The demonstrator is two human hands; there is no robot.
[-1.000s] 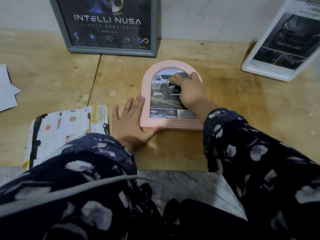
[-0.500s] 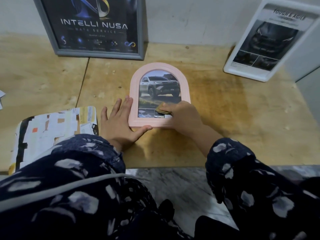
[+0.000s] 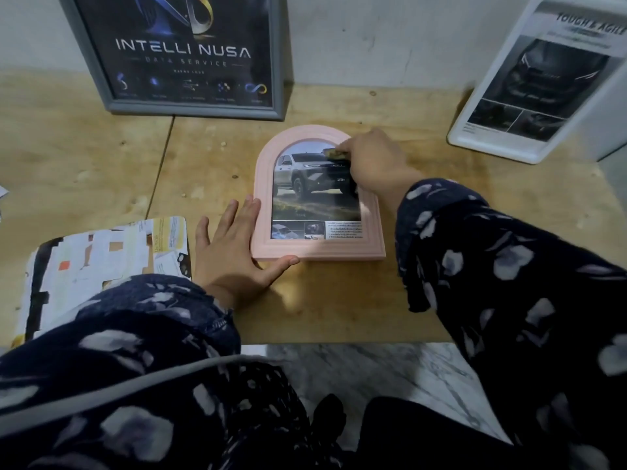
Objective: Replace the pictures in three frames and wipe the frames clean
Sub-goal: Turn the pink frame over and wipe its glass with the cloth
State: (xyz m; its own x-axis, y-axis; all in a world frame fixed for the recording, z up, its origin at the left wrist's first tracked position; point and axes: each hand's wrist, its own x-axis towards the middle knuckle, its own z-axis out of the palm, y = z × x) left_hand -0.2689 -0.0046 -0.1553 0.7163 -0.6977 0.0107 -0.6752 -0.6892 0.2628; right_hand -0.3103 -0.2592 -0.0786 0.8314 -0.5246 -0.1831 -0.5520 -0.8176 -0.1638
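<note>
A pink arched frame [image 3: 264, 198] lies flat on the wooden table [image 3: 339, 293], holding a picture of a grey pickup truck. My left hand [image 3: 230, 252] lies flat with straight fingers against the frame's lower left corner, thumb along its bottom edge. My right hand [image 3: 369, 161] grips a small yellowish cloth [image 3: 331, 152] and presses it on the glass at the upper right of the arch. A grey-framed dark poster [image 3: 190, 56] leans on the wall behind. A white frame [image 3: 543, 83] with a dark car picture leans at the right.
A cut-up printed sheet [image 3: 101, 262] lies at the left near the table's front edge. White paper scraps [image 3: 2, 195] show at the far left edge. The table's front edge runs just before my lap, with marble floor [image 3: 356, 374] below.
My right hand slid the cloth from the top of the picture down to its bottom, then back up to the upper right. The left hand stayed at the frame's corner.
</note>
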